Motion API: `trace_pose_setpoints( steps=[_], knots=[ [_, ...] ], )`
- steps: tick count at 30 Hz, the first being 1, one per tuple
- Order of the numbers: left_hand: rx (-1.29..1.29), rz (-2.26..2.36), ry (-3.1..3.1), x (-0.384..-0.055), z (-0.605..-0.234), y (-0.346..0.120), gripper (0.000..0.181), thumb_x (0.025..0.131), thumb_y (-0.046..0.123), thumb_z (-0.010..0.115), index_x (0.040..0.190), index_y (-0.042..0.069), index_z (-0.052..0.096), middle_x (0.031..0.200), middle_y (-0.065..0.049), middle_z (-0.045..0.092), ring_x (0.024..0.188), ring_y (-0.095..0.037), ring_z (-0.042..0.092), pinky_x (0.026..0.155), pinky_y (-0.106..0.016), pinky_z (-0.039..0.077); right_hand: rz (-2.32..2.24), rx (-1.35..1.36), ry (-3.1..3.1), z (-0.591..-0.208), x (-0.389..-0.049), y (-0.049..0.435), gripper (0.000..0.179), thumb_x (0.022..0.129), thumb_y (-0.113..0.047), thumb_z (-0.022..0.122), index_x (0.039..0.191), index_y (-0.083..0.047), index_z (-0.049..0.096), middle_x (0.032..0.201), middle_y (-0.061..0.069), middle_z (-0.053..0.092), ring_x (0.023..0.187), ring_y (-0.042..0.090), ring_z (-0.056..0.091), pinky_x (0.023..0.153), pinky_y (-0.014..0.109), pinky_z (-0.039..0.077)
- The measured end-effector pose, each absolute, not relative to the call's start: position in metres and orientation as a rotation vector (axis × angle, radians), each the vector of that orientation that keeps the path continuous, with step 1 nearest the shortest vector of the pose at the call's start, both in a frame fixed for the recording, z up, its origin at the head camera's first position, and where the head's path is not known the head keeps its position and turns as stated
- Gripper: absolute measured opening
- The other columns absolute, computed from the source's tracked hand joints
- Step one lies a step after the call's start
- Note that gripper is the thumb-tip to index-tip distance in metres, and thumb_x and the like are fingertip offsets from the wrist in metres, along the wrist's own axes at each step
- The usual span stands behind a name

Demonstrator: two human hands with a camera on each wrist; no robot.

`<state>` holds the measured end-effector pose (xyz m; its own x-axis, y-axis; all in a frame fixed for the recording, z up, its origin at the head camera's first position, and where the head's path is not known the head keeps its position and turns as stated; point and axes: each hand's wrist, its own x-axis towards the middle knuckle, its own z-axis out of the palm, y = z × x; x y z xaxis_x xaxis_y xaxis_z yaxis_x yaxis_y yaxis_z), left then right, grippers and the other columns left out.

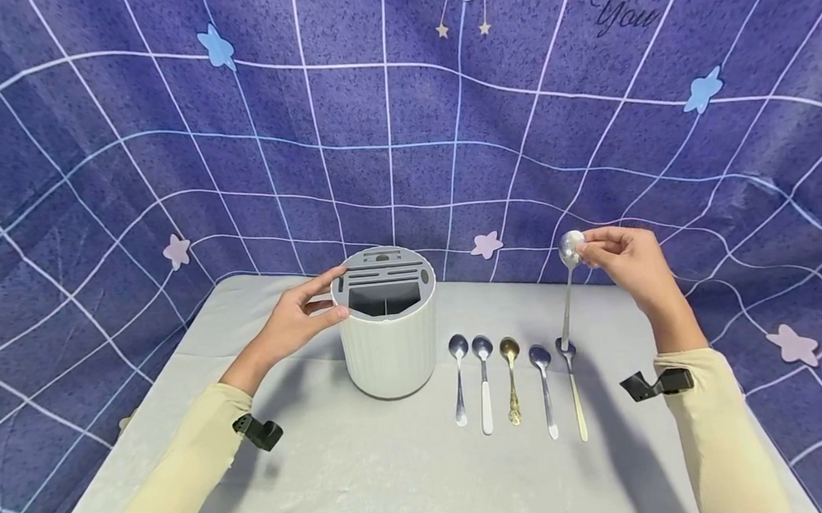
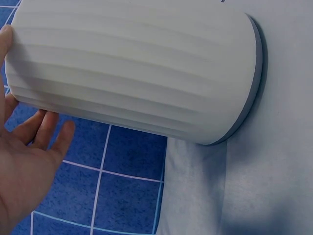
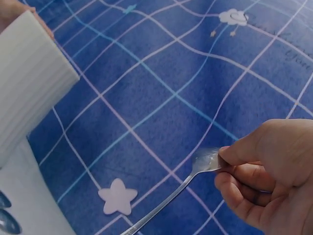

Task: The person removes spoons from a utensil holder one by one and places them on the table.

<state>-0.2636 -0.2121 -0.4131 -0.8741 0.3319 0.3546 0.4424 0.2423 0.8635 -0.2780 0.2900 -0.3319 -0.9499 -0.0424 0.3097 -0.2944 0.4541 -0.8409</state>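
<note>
My right hand pinches a long silver spoon by its bowl, between thumb and fingertips. The spoon's handle points down, its end overlapping the bowl of a cream-handled spoon in the head view. With forefinger and thumb spread, my left hand touches the rim of a white ribbed utensil holder; its other fingers hang loosely beside the wall. The holder stands upright, its grey top with slots and two larger compartments facing up.
Right of the holder, several spoons lie in a row: a silver one, a white-handled one, a gold one and another silver one. A grey cloth covers the table. Behind hangs a blue grid-patterned curtain.
</note>
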Motion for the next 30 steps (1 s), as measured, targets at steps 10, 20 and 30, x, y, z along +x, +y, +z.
trace_pose_setpoints(
  steps=[10,20,30],
  knots=[
    [-0.76,-1.699,-2.391,-0.265,-0.414,-0.211,0.066,0.093,0.006,0.074,0.154,0.01,0.047,0.159,-0.011,0.044,0.138,-0.031,0.046,0.111,-0.034,0.05,1.516,0.246,-2.568,-0.355,-0.278,0.313,0.037,0.098,-0.009,0.066,0.123,0.018,0.061,0.083,-0.024,0.07,0.074,-0.004,0.065,0.07,0.011,0.055],
    [-0.75,-1.696,-2.388,-0.264,-0.414,-0.211,0.066,0.093,0.006,0.074,0.153,0.01,0.048,0.158,-0.011,0.044,0.136,-0.028,0.046,0.111,-0.033,0.05,1.512,0.148,-2.719,-0.378,-0.282,0.33,0.039,0.099,-0.013,0.065,0.123,0.017,0.061,0.081,-0.014,0.07,0.076,0.001,0.064,0.072,0.013,0.055],
    [-0.744,-1.697,-2.396,-0.265,-0.415,-0.212,0.066,0.093,0.007,0.074,0.154,0.01,0.047,0.159,-0.009,0.044,0.133,-0.021,0.05,0.112,-0.042,0.049,1.652,0.093,-2.744,-0.406,-0.284,0.343,0.038,0.098,-0.006,0.063,0.122,0.023,0.057,0.082,-0.013,0.069,0.075,0.0,0.063,0.073,0.014,0.058]
  ],
)
